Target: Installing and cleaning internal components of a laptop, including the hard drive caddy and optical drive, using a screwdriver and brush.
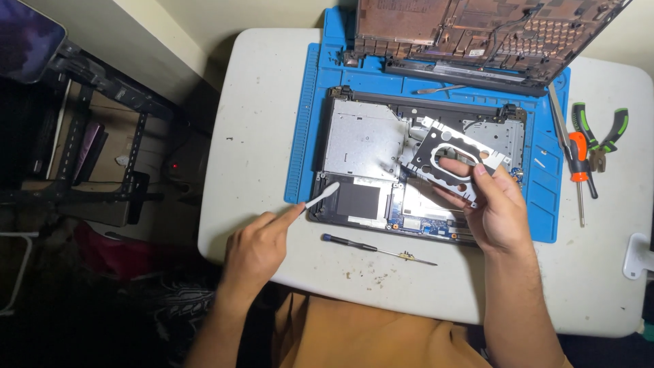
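I am holding a thin metal bracket (455,158) in my right hand (496,211), fingers clamped on its near right edge with one fingertip showing through the large cutout, so the plate is hanging tilted above the opened laptop base (415,170). It looks like stamped sheet metal: light, stiff, with sharp cut edges and several openings, so I judge the rim is the safest place to pinch it, away from the thin webs that could bend. My left hand (257,247) is pinching a white swab-like tool (323,195) between thumb and fingertips, its tip resting at the near left corner of the laptop base, just beside the dark square panel. That tool seems very light and slightly flexible, best gripped low on its shaft. The laptop base is lying on a blue mat (306,123) on the white surface (252,102), with a small screwdriver (378,250) near me and an orange-handled screwdriver (579,170) and green pliers (603,133) to the right.
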